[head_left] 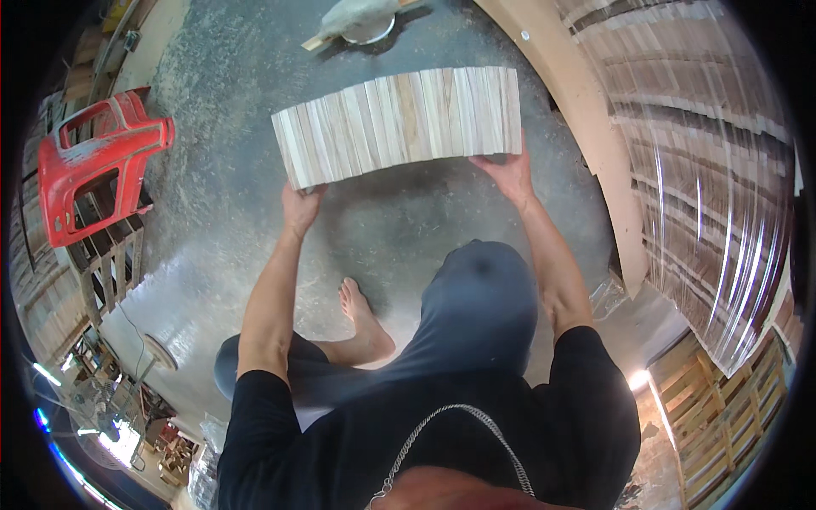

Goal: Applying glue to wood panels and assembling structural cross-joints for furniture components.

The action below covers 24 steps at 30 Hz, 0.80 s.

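A row of narrow wooden strips, pale and grey-brown, is held side by side in a slightly curved block ahead of me. My left hand grips its left end from the near lower corner, and my right hand grips the right end. Both arms reach forward, pressing the row between them. The fingers are partly hidden behind and under the wood. A dark shadow lies on the floor beneath the block.
On the left stands a red plastic shell with window openings, near a wooden pallet. Plastic-wrapped wood stacks rise on the right behind a tan board. A pale covered object sits at the far side. My bare foot rests on the floor.
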Motion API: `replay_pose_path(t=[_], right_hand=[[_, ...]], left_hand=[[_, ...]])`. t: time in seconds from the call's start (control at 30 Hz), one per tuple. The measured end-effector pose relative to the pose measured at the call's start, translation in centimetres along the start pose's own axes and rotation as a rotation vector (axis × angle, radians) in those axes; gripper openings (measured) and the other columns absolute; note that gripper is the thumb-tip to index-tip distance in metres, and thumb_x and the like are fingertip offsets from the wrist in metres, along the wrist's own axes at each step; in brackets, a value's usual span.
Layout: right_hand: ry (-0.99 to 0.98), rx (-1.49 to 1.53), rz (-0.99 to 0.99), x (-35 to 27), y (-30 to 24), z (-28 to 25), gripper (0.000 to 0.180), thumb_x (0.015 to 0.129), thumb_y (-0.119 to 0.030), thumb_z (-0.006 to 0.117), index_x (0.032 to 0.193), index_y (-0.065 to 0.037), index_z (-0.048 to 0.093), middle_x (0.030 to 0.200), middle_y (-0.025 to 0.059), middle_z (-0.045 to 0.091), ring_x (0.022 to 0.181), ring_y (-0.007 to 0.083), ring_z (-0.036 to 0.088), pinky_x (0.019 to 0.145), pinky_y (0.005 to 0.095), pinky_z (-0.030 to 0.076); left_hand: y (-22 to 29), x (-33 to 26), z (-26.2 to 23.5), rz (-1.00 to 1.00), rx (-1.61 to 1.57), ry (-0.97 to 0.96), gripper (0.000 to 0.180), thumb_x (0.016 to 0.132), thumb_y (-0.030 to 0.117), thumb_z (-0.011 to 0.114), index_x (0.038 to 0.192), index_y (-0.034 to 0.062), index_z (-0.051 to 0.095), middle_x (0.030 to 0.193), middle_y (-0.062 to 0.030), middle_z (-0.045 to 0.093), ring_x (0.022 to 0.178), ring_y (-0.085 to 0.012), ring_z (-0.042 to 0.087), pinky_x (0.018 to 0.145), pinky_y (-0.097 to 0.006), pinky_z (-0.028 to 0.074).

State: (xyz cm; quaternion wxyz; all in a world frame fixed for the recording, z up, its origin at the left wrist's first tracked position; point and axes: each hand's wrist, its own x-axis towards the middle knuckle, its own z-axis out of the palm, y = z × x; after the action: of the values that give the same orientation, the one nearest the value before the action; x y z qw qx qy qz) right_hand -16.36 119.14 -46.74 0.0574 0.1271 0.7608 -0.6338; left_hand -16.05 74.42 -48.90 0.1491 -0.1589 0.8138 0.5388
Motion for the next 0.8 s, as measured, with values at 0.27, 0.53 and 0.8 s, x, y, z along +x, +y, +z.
replay_pose_path(t=[0.27, 0.53, 0.8], right_hand=[[-0.097, -0.556, -0.028, 1.3, -8.7, -2.5, 0.1, 0.079, -0.044, 0.082, 0.152, 0.004, 0.032, 0.13, 0.0244, 0.065, 0.119, 0.0376, 0.064, 0.099, 0.0449, 0.051], [-0.332, -1.039, 0.135, 7.9, -10.7, -0.8, 0.095, 0.077, -0.048, 0.079, 0.143, 0.007, 0.04, 0.113, 0.0265, 0.07, 0.106, 0.041, 0.069, 0.091, 0.048, 0.054], [-0.253, -1.085, 0.034, 7.4, -10.0, -0.6, 0.099, 0.078, -0.047, 0.077, 0.149, 0.009, 0.037, 0.127, 0.0303, 0.059, 0.128, 0.0437, 0.049, 0.106, 0.0479, 0.045]], left_hand=[[8.0, -0.2, -3.5, 0.095, 0.235, 0.049, 0.037, 0.085, 0.029, 0.072, 0.102, -0.0037, 0.076, 0.087, -0.0153, 0.077, 0.083, -0.0201, 0.073, 0.077, -0.033, 0.054], [7.4, 0.7, -2.4, -0.277, 0.501, -0.185, 0.047, 0.087, 0.039, 0.075, 0.091, -0.0079, 0.074, 0.075, -0.0113, 0.071, 0.065, -0.0188, 0.068, 0.063, -0.034, 0.053], [8.7, -0.8, -1.1, -0.256, 0.574, 0.124, 0.049, 0.078, 0.043, 0.078, 0.088, -0.0049, 0.076, 0.073, -0.015, 0.073, 0.068, -0.0247, 0.074, 0.07, -0.035, 0.056]])
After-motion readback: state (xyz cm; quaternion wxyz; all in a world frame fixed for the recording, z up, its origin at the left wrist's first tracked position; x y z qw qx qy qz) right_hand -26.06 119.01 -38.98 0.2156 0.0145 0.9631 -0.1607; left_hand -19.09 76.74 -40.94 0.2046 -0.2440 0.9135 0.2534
